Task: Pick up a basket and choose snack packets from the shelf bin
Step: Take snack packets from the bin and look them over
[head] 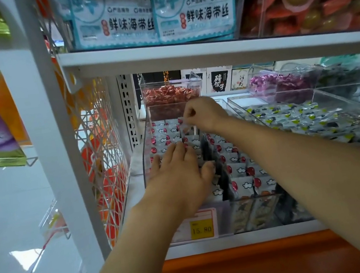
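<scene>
A clear plastic shelf bin (pixel 146 142) on the lower shelf holds rows of small white snack packets (pixel 240 170) printed with a red dot and a cloud. My left hand (pixel 177 175) lies flat on the packets at the bin's left side, fingers stretched out and thumb beside a dark packet. Farther back, my right hand (pixel 203 113) pinches the top edge of one white packet (pixel 184 128) between closed fingers. No basket is in view.
The upper shelf board (pixel 207 52) hangs low over both hands. A neighbouring clear bin (pixel 303 119) with grey packets stands on the right. Red candies (pixel 167 95) and purple candies (pixel 280 82) fill the bins behind. A wire mesh panel (pixel 102 150) closes the left side.
</scene>
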`<state>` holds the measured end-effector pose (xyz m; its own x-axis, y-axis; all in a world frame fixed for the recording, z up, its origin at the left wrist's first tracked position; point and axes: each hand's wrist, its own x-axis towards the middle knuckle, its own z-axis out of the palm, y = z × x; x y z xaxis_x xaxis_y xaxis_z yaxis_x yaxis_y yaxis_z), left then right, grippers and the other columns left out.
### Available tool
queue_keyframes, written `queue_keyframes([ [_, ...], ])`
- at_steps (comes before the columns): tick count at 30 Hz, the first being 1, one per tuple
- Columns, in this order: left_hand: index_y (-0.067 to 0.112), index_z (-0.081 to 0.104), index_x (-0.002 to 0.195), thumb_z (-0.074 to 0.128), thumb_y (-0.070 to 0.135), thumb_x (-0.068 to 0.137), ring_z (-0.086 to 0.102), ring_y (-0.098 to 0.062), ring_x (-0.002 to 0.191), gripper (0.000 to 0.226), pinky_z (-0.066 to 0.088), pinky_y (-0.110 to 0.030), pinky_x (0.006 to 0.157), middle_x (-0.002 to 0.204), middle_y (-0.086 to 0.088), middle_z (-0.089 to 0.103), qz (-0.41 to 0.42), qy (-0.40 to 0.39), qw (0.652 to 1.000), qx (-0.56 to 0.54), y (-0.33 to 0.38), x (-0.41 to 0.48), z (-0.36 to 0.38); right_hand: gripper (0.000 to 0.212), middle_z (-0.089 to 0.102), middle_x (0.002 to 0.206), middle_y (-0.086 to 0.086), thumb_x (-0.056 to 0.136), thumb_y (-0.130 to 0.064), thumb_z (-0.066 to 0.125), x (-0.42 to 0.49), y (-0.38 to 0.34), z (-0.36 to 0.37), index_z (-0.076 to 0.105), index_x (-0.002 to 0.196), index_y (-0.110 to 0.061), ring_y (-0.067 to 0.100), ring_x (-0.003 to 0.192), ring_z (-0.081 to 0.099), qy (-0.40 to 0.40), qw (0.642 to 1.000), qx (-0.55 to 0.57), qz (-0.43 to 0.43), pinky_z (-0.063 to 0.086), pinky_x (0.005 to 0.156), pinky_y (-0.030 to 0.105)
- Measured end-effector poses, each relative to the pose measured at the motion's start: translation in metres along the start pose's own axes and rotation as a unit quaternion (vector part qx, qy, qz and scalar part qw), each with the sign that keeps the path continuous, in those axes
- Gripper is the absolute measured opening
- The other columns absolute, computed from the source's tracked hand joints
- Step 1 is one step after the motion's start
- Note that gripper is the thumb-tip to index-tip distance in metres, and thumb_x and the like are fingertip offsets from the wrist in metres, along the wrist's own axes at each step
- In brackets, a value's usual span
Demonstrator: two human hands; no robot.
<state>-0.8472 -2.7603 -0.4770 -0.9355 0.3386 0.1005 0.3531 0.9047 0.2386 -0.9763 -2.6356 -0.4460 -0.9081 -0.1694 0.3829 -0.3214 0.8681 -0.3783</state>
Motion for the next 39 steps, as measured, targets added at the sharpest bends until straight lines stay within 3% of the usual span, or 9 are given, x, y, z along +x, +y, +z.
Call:
queue_keyframes([
  [6, 0.013, 0.022, 0.147, 0.036, 0.039, 0.098, 0.008, -0.022, 0.143, 0.057, 0.009, -0.034, 0.115, 0.156, -0.006, 0.015, 0.002, 0.084, 0.995, -0.059, 0.001, -0.002, -0.008, 0.009, 0.059, 0.091, 0.005, 0.093, -0.013, 0.054, -0.035, -0.004, -0.035, 0.057, 0.088, -0.006, 0.02, 0.083, 0.055, 0.212, 0.973, 0.09, 0.034, 0.036, 0.067, 0.024],
  [10, 0.008, 0.038, 0.138, 0.043, 0.022, 0.097, 0.033, -0.024, 0.132, 0.043, 0.026, -0.021, 0.103, 0.147, -0.009, 0.034, -0.008, 0.179, 0.972, -0.15, 0.005, -0.008, -0.016, 0.018, 0.055, 0.082, -0.005, 0.094, -0.009, 0.053, -0.084, -0.006, -0.052, 0.047, 0.078, -0.013, 0.021, 0.069, 0.065, 0.26, 0.928, 0.254, 0.078, 0.055, 0.062, 0.033],
  [14, 0.014, 0.038, 0.14, 0.045, 0.021, 0.097, 0.055, -0.016, 0.098, 0.045, 0.046, -0.024, 0.081, 0.131, -0.006, 0.053, -0.022, 0.208, 0.943, -0.26, 0.01, -0.019, -0.02, 0.017, 0.061, 0.08, 0.002, 0.092, -0.008, 0.056, -0.136, -0.011, -0.06, 0.05, 0.077, -0.013, 0.011, 0.051, 0.064, 0.231, 0.889, 0.382, 0.105, 0.058, 0.054, 0.028],
  [18, 0.017, 0.056, 0.122, 0.047, 0.02, 0.096, 0.051, -0.01, 0.062, 0.028, 0.041, -0.011, 0.048, 0.085, 0.0, 0.063, -0.031, 0.203, 0.906, -0.37, 0.015, -0.029, -0.02, 0.01, 0.064, 0.09, 0.014, 0.091, -0.004, 0.055, -0.165, -0.013, -0.065, 0.055, 0.082, -0.008, 0.015, 0.061, 0.067, 0.171, 0.842, 0.495, 0.129, 0.056, 0.055, 0.025],
  [21, 0.031, 0.063, 0.098, 0.052, 0.026, 0.093, 0.056, -0.015, 0.065, 0.013, 0.044, -0.01, 0.046, 0.084, -0.008, 0.065, -0.064, 0.192, 0.857, -0.475, 0.013, -0.036, -0.022, 0.011, 0.066, 0.088, 0.015, 0.091, -0.003, 0.053, -0.177, -0.013, -0.069, 0.056, 0.081, -0.005, 0.017, 0.065, 0.069, 0.151, 0.799, 0.562, 0.15, 0.055, 0.056, 0.024],
  [25, 0.023, 0.067, 0.083, 0.059, 0.031, 0.087, 0.062, -0.004, 0.069, 0.012, 0.049, -0.021, 0.06, 0.077, 0.009, 0.063, -0.09, 0.161, 0.804, -0.565, 0.012, -0.037, -0.02, 0.011, 0.07, 0.075, 0.01, 0.09, -0.007, 0.055, -0.184, -0.009, -0.072, 0.06, 0.082, -0.002, 0.019, 0.065, 0.069, 0.121, 0.759, 0.619, 0.16, 0.054, 0.054, 0.023],
  [31, 0.011, 0.063, 0.084, 0.055, 0.017, 0.09, 0.052, -0.005, 0.048, 0.012, 0.048, -0.02, 0.054, 0.056, 0.002, 0.054, -0.103, 0.12, 0.715, -0.681, 0.015, -0.034, -0.019, 0.014, 0.06, 0.054, 0.002, 0.087, -0.012, 0.058, -0.186, -0.002, -0.078, 0.061, 0.076, -0.004, 0.011, 0.044, 0.06, 0.098, 0.723, 0.651, 0.21, 0.048, 0.04, 0.018],
  [37, 0.004, 0.062, 0.092, 0.049, 0.002, 0.09, 0.055, -0.004, 0.052, 0.013, 0.05, -0.012, 0.052, 0.069, -0.003, 0.054, -0.087, 0.088, 0.62, -0.775, 0.022, -0.032, -0.022, 0.006, 0.056, 0.05, 0.003, 0.081, -0.008, 0.057, -0.182, 0.004, -0.079, 0.058, 0.079, -0.003, 0.006, 0.039, 0.055, 0.059, 0.587, 0.766, 0.255, 0.045, 0.036, 0.014],
  [39, 0.002, 0.062, 0.1, 0.047, -0.002, 0.09, 0.058, -0.004, 0.054, 0.018, 0.051, -0.012, 0.054, 0.073, -0.004, 0.056, -0.079, 0.085, 0.594, -0.796, 0.023, -0.032, -0.024, 0.006, 0.056, 0.05, 0.003, 0.076, -0.008, 0.058, -0.181, 0.005, -0.078, 0.057, 0.08, -0.002, 0.006, 0.039, 0.055, 0.063, 0.566, 0.782, 0.254, 0.045, 0.036, 0.013],
])
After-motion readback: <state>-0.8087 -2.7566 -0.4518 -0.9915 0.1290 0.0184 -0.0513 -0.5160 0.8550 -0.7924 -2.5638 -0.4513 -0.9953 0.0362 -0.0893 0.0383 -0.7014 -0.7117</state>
